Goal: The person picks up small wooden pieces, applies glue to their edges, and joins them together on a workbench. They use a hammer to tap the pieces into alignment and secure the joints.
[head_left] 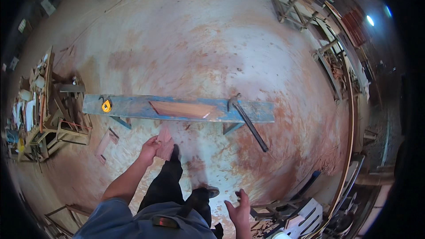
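Observation:
My left hand is closed on the edge of a short piece of reddish wood, held in front of my legs on the near side of a narrow blue bench. My right hand is low at the right, fingers apart, with nothing in it. On the worn blue bench lies a wooden board with slanted ends. A claw hammer rests across the bench's right part, its dark handle sticking out over the near edge. At the bench's left end sits a yellow tape measure.
A wooden piece lies on the dusty floor left of my legs. A cluttered workbench stands at the left. Wheeled racks with stacked wood line the far right. Offcuts and a slotted pale panel are near my right hand.

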{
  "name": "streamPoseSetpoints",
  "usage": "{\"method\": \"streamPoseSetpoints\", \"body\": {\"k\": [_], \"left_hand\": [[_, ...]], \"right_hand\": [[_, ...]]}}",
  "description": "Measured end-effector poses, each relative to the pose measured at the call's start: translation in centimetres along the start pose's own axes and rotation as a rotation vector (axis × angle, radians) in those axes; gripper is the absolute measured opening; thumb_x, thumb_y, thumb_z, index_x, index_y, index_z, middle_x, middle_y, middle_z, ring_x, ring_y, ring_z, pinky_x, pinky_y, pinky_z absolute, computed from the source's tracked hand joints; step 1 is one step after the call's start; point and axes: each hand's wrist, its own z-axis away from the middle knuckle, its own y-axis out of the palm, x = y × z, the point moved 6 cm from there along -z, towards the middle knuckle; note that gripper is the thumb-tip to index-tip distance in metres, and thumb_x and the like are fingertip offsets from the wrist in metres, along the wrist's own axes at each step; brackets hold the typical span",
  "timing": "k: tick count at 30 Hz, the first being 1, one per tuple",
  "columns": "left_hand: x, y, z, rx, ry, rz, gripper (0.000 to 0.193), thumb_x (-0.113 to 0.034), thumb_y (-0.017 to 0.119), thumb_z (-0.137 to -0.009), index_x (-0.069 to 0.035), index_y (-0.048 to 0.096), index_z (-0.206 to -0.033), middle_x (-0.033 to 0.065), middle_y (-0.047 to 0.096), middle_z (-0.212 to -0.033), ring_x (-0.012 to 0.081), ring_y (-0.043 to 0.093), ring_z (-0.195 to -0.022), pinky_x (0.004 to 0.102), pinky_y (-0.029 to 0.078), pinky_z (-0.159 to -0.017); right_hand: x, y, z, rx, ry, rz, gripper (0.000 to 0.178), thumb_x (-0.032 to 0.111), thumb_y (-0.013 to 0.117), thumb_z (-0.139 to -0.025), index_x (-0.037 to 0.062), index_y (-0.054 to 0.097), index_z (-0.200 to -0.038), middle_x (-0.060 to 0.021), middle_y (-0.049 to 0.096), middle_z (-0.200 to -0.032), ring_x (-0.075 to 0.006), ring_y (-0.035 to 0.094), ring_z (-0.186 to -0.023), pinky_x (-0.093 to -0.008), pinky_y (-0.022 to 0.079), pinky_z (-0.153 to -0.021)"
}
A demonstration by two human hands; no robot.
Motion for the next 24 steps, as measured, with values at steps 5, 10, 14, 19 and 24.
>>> {"method": "streamPoseSetpoints", "body": {"k": [5,10,14,19,24], "left_hand": [[-3.4,-5.8,-7.8,-0.12,0.012,0.092,0.042,-0.006,0.06,-0.094,-0.002,0.055,-0.136,0.0022,0.065,-0.096,0.0107,0.059,-0.085,0.0262,0.049,-0.078],[-3.4,-9.0,-12.9,-0.181,0.076,0.091,0.043,-0.008,0.058,-0.095,-0.001,0.054,-0.138,0.0024,0.065,-0.103,0.0099,0.058,-0.089,0.0254,0.048,-0.082],[-2.5,-9.9,-16.3,-0.199,0.129,0.071,0.043,-0.007,0.058,-0.095,0.0,0.054,-0.138,0.0038,0.065,-0.108,0.0101,0.058,-0.094,0.0255,0.047,-0.086],[-1.4,-11.1,-18.8,-0.175,0.202,-0.024,0.036,-0.008,0.058,-0.096,-0.001,0.057,-0.131,0.0023,0.064,-0.101,0.0092,0.056,-0.09,0.0249,0.046,-0.081],[0.2,-11.3,-19.7,-0.199,0.158,0.093,0.027,-0.006,0.057,-0.096,-0.002,0.059,-0.123,0.0022,0.064,-0.099,0.0097,0.057,-0.088,0.0262,0.047,-0.08]], "right_hand": [[9.3,12.7,-15.4,0.206,-0.426,0.232,0.077,0.024,0.083,-0.071,-0.0013,0.046,-0.134,-0.0227,0.053,-0.129,-0.0405,0.051,-0.119,-0.0459,0.044,-0.1],[14.0,24.4,-27.7,0.372,-0.586,0.469,0.084,0.028,0.081,-0.071,0.0033,0.041,-0.14,-0.0205,0.043,-0.142,-0.0392,0.039,-0.134,-0.0485,0.034,-0.111],[14.2,31.6,-34.0,0.397,-0.643,0.561,0.086,0.029,0.081,-0.071,0.0081,0.037,-0.142,-0.0206,0.037,-0.147,-0.0409,0.032,-0.139,-0.0499,0.029,-0.114],[13.0,37.0,-37.7,0.398,-0.742,0.637,0.089,0.031,0.083,-0.069,0.0081,0.037,-0.141,-0.0198,0.04,-0.14,-0.0402,0.038,-0.131,-0.051,0.029,-0.113],[13.6,38.6,-39.6,0.436,-0.793,0.594,0.097,0.039,0.086,-0.065,0.0051,0.039,-0.142,-0.0191,0.045,-0.133,-0.0383,0.042,-0.123,-0.0505,0.032,-0.107]]}}
